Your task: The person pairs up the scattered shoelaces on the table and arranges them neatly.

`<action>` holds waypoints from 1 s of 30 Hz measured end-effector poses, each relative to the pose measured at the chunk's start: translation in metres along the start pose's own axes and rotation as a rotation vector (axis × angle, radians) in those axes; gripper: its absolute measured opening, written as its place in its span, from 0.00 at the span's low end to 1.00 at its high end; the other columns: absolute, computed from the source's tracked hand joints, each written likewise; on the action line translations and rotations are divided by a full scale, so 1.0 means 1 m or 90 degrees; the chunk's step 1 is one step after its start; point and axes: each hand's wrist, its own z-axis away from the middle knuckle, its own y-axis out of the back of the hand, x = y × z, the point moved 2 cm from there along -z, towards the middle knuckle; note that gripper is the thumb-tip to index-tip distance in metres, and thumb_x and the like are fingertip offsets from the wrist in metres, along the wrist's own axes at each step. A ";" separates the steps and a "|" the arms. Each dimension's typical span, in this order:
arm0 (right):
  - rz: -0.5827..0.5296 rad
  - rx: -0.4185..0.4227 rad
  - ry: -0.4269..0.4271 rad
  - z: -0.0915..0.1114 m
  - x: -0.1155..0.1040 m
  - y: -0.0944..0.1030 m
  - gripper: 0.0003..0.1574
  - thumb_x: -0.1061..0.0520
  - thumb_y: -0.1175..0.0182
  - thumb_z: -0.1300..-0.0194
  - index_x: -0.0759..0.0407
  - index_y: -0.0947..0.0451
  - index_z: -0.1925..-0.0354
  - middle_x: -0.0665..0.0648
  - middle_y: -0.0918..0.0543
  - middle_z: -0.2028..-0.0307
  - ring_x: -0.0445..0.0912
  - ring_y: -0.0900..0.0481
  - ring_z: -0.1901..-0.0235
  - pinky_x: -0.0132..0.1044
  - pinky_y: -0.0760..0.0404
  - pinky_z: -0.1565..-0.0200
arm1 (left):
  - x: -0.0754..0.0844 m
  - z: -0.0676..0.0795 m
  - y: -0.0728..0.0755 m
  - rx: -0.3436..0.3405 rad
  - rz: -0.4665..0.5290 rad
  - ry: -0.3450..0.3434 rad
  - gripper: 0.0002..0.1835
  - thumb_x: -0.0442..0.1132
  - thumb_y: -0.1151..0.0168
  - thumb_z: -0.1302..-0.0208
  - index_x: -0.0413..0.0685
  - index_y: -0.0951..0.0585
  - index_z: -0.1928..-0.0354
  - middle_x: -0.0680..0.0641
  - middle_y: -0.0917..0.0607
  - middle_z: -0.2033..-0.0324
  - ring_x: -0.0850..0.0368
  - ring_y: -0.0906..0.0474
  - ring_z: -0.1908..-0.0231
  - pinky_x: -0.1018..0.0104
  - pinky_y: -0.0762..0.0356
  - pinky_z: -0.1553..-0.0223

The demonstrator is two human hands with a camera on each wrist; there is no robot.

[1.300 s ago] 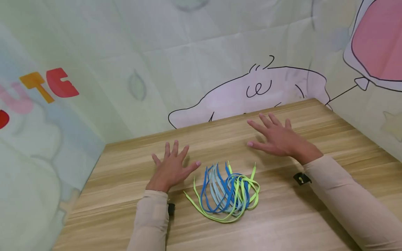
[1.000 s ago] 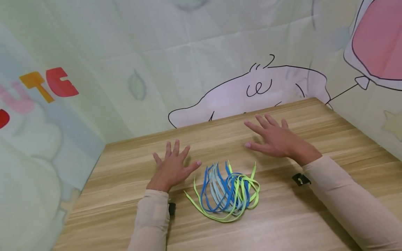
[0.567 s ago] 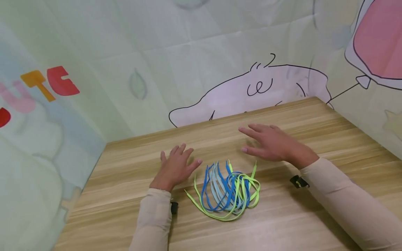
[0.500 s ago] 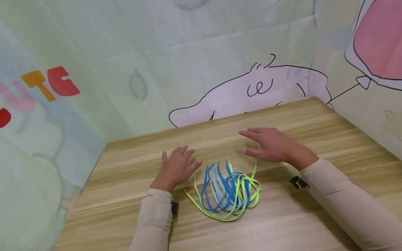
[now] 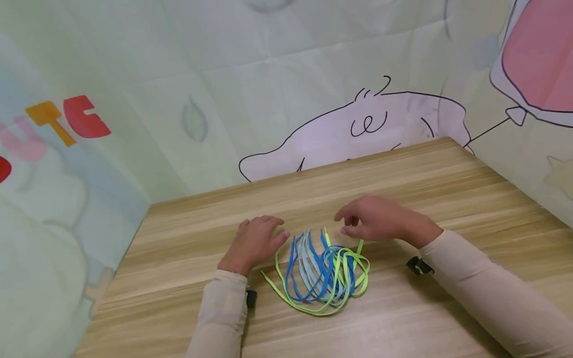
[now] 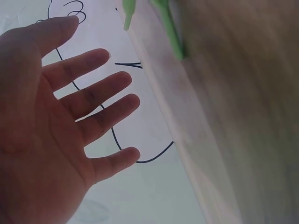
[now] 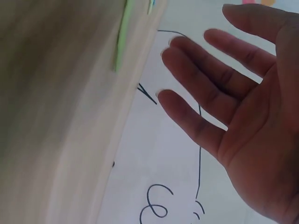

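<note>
A loose bundle of flat shoelaces lies on the wooden table in the head view: yellow-green shoelaces (image 5: 313,312), blue shoelaces (image 5: 330,272) and pale blue shoelaces (image 5: 308,268). Their tips point toward the table's far edge. My left hand (image 5: 254,243) hovers just left of the bundle, thumb near the tips. Over the right tips my right hand (image 5: 380,220) bends its fingers loosely downward, holding nothing. A green lace tip (image 6: 173,35) shows past the left fingers in the left wrist view. Another green lace end (image 7: 121,44) appears in the right wrist view, apart from the fingers.
The wooden table (image 5: 188,223) meets a printed cloth backdrop (image 5: 215,99) at its far and side edges. A black wrist-worn device (image 5: 420,266) sits under the right sleeve, another black device (image 5: 251,299) beside the left sleeve.
Both hands have drawn back from farther over the table toward the lace tips and closer together. Their spread fingers have bent downward. The laces have not moved.
</note>
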 end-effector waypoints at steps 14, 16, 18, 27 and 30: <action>-0.056 -0.063 0.038 -0.004 -0.009 -0.017 0.10 0.51 0.39 0.41 0.47 0.20 0.59 0.36 0.23 0.72 0.33 0.25 0.71 0.31 0.24 0.66 | 0.001 0.000 -0.001 0.030 -0.003 -0.032 0.18 0.53 0.46 0.36 0.51 0.19 0.51 0.52 0.18 0.54 0.54 0.25 0.48 0.52 0.33 0.48; -0.060 -0.074 0.042 -0.004 -0.009 -0.018 0.09 0.51 0.38 0.42 0.47 0.20 0.60 0.37 0.23 0.72 0.34 0.25 0.71 0.31 0.25 0.66 | 0.001 -0.001 -0.001 0.033 -0.002 -0.037 0.18 0.52 0.46 0.36 0.51 0.19 0.52 0.52 0.18 0.54 0.54 0.25 0.48 0.52 0.33 0.48; -0.066 -0.087 0.049 -0.003 -0.010 -0.019 0.08 0.52 0.38 0.42 0.46 0.20 0.62 0.38 0.23 0.72 0.34 0.25 0.71 0.32 0.25 0.66 | 0.002 -0.001 -0.001 0.038 -0.001 -0.041 0.17 0.52 0.45 0.36 0.51 0.19 0.52 0.52 0.17 0.54 0.53 0.25 0.49 0.53 0.32 0.48; -0.065 -0.111 0.065 -0.002 -0.010 -0.025 0.05 0.54 0.37 0.43 0.45 0.19 0.66 0.37 0.24 0.71 0.34 0.25 0.71 0.32 0.25 0.65 | 0.004 -0.005 -0.005 0.030 0.011 -0.055 0.18 0.52 0.45 0.36 0.49 0.19 0.53 0.50 0.17 0.55 0.53 0.24 0.49 0.55 0.32 0.47; -0.064 -0.101 0.072 -0.003 -0.011 -0.028 0.04 0.56 0.38 0.43 0.45 0.19 0.67 0.37 0.24 0.71 0.34 0.26 0.71 0.31 0.25 0.66 | 0.002 -0.003 -0.004 0.036 0.004 -0.059 0.17 0.50 0.44 0.36 0.47 0.19 0.53 0.50 0.17 0.56 0.52 0.23 0.50 0.56 0.30 0.48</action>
